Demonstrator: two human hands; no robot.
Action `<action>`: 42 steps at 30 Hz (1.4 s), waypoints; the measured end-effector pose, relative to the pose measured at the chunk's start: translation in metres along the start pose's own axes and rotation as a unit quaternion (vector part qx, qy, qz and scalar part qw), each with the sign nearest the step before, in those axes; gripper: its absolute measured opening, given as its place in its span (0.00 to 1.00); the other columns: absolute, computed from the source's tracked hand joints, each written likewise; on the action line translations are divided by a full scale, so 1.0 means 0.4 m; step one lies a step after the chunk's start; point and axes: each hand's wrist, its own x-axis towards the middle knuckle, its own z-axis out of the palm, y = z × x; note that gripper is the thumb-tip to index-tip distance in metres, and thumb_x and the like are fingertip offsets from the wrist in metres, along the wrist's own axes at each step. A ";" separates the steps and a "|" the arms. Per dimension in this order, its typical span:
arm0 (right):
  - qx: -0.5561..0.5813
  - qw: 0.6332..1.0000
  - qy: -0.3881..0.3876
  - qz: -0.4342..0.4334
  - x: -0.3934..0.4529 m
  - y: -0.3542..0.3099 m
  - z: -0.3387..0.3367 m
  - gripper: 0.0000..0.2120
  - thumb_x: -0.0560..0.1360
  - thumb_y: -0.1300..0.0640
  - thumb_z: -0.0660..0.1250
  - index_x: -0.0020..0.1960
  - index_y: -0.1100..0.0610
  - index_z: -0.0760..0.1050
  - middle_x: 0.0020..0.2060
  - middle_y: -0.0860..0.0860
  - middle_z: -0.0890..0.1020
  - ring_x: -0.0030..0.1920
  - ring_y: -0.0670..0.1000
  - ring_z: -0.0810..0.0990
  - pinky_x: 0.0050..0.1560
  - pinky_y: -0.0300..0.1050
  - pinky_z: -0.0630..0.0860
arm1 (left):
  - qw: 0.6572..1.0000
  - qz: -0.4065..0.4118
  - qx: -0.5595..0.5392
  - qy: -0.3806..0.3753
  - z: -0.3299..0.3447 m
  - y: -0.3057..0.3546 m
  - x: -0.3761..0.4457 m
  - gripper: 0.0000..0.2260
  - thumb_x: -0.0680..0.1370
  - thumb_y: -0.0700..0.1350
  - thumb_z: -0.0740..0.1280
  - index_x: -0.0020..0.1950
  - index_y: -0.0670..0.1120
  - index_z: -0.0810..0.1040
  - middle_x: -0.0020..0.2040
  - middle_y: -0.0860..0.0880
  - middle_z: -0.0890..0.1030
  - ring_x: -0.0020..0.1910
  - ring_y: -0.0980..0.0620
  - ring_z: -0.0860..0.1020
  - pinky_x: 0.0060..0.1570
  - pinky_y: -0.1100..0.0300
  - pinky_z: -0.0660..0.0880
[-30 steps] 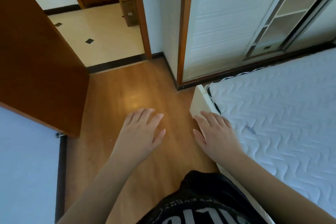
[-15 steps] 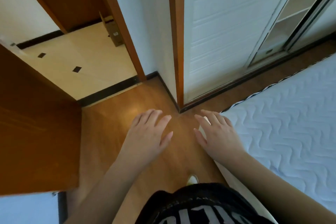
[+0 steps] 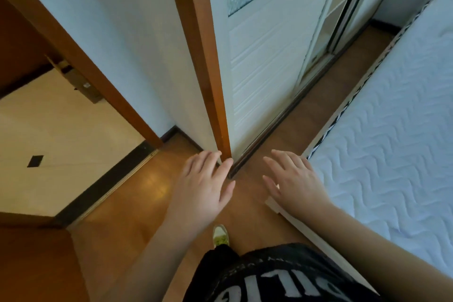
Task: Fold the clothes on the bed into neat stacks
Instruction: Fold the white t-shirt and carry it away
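A bed with a bare white quilted mattress (image 3: 392, 144) fills the right side of the head view. No clothes show on the part of it that I see. My left hand (image 3: 203, 186) hovers palm down over the wooden floor, fingers straight and spread, holding nothing. My right hand (image 3: 294, 179) hovers beside the mattress's near corner, also flat and empty. Both hands are apart from the bed.
A white wardrobe (image 3: 264, 61) with a sliding door stands ahead, a narrow strip of wooden floor (image 3: 326, 105) between it and the bed. An open doorway (image 3: 63, 135) to a tiled room lies left, with a brown door (image 3: 31, 265) at lower left. My shoe (image 3: 220, 235) shows below.
The view has swung up and to the right, showing more wardrobe and the gap beside the bed. Both hands stay flat, empty and side by side, and one foot has stepped forward.
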 end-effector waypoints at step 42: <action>0.086 0.782 0.124 0.604 0.294 0.825 -0.183 0.22 0.80 0.47 0.60 0.71 0.53 0.71 0.73 0.53 0.70 0.74 0.57 0.65 0.73 0.54 0.60 | 0.862 0.506 -0.035 -0.010 0.080 0.737 1.401 0.21 0.80 0.56 0.55 0.66 0.47 0.76 0.63 0.47 0.77 0.66 0.46 0.72 0.65 0.49 0.67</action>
